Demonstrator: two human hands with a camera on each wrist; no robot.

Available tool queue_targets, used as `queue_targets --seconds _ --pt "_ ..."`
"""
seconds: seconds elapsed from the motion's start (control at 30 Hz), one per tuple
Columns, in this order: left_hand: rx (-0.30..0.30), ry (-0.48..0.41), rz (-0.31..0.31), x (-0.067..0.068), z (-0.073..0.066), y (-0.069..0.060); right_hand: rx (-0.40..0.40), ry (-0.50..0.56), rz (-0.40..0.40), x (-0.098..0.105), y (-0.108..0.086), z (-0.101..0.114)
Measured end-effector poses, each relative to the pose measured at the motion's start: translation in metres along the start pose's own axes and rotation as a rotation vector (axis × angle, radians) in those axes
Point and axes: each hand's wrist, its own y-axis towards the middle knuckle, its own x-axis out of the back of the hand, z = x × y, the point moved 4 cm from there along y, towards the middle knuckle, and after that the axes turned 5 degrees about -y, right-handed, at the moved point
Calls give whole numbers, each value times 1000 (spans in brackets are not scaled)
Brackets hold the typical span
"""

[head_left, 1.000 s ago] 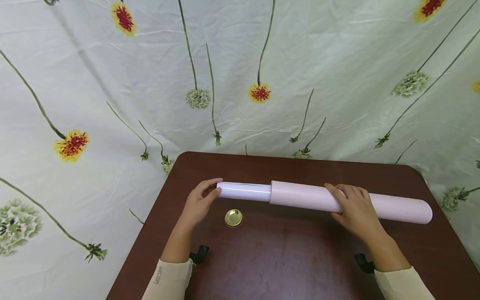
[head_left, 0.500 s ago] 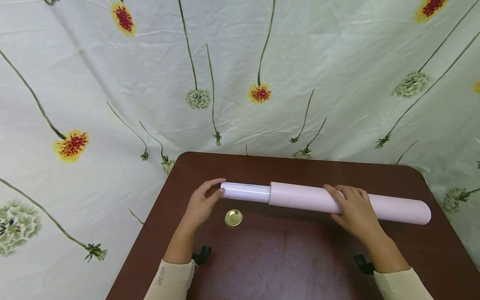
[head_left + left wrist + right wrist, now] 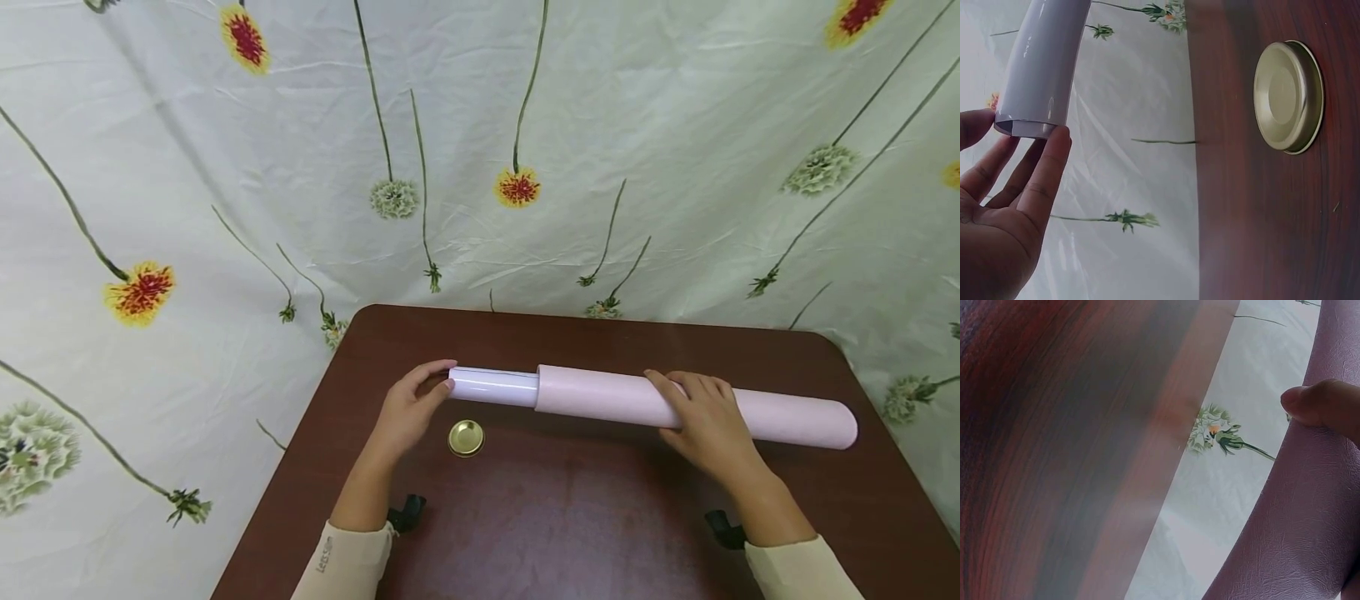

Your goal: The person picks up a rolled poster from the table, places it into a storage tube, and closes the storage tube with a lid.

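Observation:
A long pink tube (image 3: 607, 396) is held across the table, its open end facing left. Out of that end sticks a glossy white roll, apparently rolled sheet (image 3: 495, 387). My left hand (image 3: 405, 412) pinches the roll's outer end between thumb and fingers; the left wrist view shows the fingertips on the rim of the roll (image 3: 1044, 69). My right hand (image 3: 708, 421) grips the pink tube around its middle, the thumb lying along its textured surface (image 3: 1310, 500) in the right wrist view. A gold round lid (image 3: 467, 437) lies on the table below the roll.
The dark red-brown table (image 3: 555, 517) has rounded far corners. Behind it hangs a pale flower-printed cloth (image 3: 450, 125). A black strap piece (image 3: 407, 513) shows by the left wrist and another (image 3: 725, 530) by the right.
My left hand has moved right with the roll, so slightly less of it sticks out of the pink tube. The tube has shifted a little left; the lid has stayed put.

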Motion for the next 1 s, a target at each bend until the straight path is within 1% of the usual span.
queue_targets --seconds 0.23,0.33,0.67,1.0 --pt "0 -54 33 -6 0 0 -1 2 -1 -1 0 0" --pt "-2 -60 42 -9 0 0 2 4 -6 0 0 1" --pt "-5 -54 36 -12 1 -1 5 1 -8 0 0 1" --pt "-20 -18 29 -15 2 -1 -4 3 1 -2 -2 1"
